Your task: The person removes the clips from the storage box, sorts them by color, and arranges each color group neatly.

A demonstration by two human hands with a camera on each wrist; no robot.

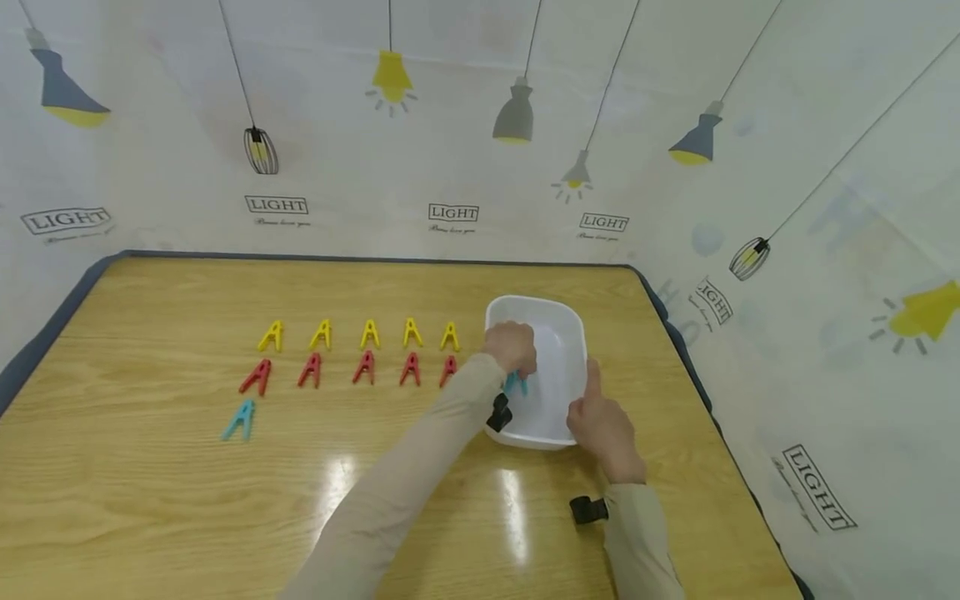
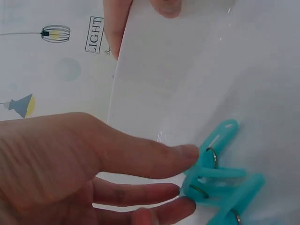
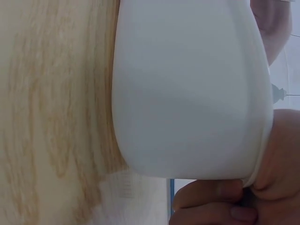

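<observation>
My left hand (image 1: 512,347) reaches down inside a white plastic basin (image 1: 557,417). In the left wrist view, thumb and fingers pinch the end of a teal clothespin (image 2: 219,138). A second teal clothespin (image 2: 241,197) lies right beside it in the basin. At the basin's right side, my right hand (image 1: 606,429) grips the rim, with curled fingers (image 3: 206,194) showing against the outer wall in the right wrist view. Left of the basin, another blue clothespin (image 1: 240,419) lies by itself on the table, below the left end of a row of red clothespins (image 1: 363,367).
Several yellow clothespins (image 1: 370,333) form a row behind the red ones on the wooden table (image 1: 150,508). The left forearm crosses over the table in front of the rows. A wall covering with printed lamps (image 1: 513,112) rises behind and to the right.
</observation>
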